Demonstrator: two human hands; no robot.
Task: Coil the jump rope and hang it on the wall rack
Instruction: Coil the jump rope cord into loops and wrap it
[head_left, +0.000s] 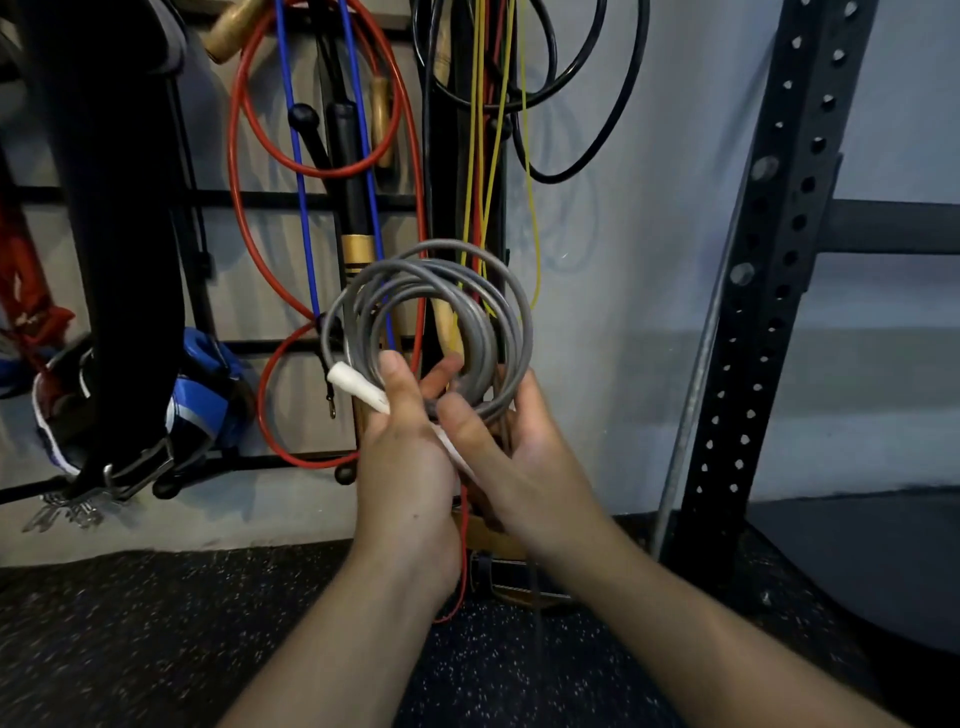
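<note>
A grey jump rope (511, 312) is wound into several round loops in front of the wall rack (218, 200). Its white handle (350, 382) sticks out to the left at the bottom of the coil. My left hand (408, 452) grips the handle and the lower loops, thumb up against the coil. My right hand (511, 452) holds the bottom right of the coil, fingers curled round the loops. A second white handle end (457, 454) shows between the two hands. The coil stands upright, below the rack's hooks.
On the rack hang red (244, 182), blue (306, 228), yellow (532, 208) and black (618, 104) ropes, plus wooden handles (234, 31). A black belt (119, 260) hangs at left. At the right stands a black perforated upright (763, 260). Below lies speckled rubber flooring (156, 649).
</note>
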